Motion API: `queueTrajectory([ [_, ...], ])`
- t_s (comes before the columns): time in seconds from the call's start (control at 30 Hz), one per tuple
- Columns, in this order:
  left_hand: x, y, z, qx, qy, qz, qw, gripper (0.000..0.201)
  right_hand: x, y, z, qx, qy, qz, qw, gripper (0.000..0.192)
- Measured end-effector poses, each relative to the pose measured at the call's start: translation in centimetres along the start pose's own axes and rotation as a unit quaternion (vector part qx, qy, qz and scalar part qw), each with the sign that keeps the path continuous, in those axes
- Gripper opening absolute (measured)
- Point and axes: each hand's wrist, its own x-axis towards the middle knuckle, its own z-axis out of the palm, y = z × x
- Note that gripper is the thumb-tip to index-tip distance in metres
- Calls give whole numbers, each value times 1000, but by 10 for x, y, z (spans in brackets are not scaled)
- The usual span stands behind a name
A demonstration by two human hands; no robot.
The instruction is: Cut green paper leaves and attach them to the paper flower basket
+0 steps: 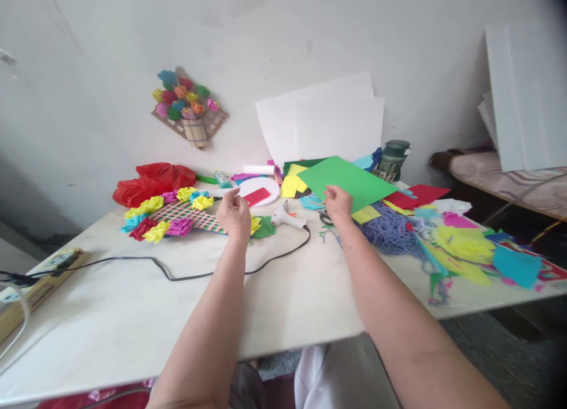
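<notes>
My left hand (234, 214) is raised over the flower-trimmed panel (177, 217), fingers curled together. Beside its fingertips is a red paper rectangle (257, 197), in front of a white round disc (266, 187); I cannot tell whether the hand grips it. My right hand (339, 203) is closed in a pinch at the lower left of a large green sheet (345, 181). A thin pale stick (316, 204) shows left of its fingers; whether they hold it is unclear. Between the hands lies a white glue gun (287, 215). Dark scissors handles (326, 218) show near my right hand.
The glue gun's black cord (190, 276) crosses the table to a power strip (48, 279). Purple-blue yarn (392, 229) and coloured paper scraps (465, 246) cover the right side. A red plastic bag (153, 181), white boards (328, 122) and a jar (393, 159) stand behind.
</notes>
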Motion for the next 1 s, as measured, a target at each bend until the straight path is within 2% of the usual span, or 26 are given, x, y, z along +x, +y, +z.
queueTrajectory([
  [0.1, -5, -3, -1, 35, 51, -16, 998, 25, -4, -4, 6, 0, -16, -25, 1000, 33],
  [0.3, -11, -3, -2, 28, 30, 6, 999, 25, -7, -7, 1, -28, -39, -15, 999, 29],
  [0.47, -11, -4, -3, 12, 34, -33, 999, 32, -1, -2, -11, -27, 67, 43, 996, 37],
  [0.53, -12, -5, -1, 7, 27, -22, 999, 31, 1, -2, -15, -33, 77, 61, 995, 39],
  [0.6, -14, -5, 2, 3, 12, 11, 1000, 31, 1, -5, -15, -65, 40, 67, 995, 38],
  [0.7, -21, -1, 6, -2, -29, 90, 996, 29, 0, -16, -10, -162, -60, 32, 984, 34],
  [0.77, -25, 4, 6, 1, -54, 150, 987, 27, 2, -23, -4, -243, -102, -39, 964, 32],
  [0.83, -30, 9, 6, 22, -62, 183, 981, 25, 6, -27, 3, -301, -136, -95, 939, 32],
  [1.0, -35, 17, 5, 57, -85, 214, 971, 22, 15, -20, 18, -398, -242, -148, 872, 31],
])
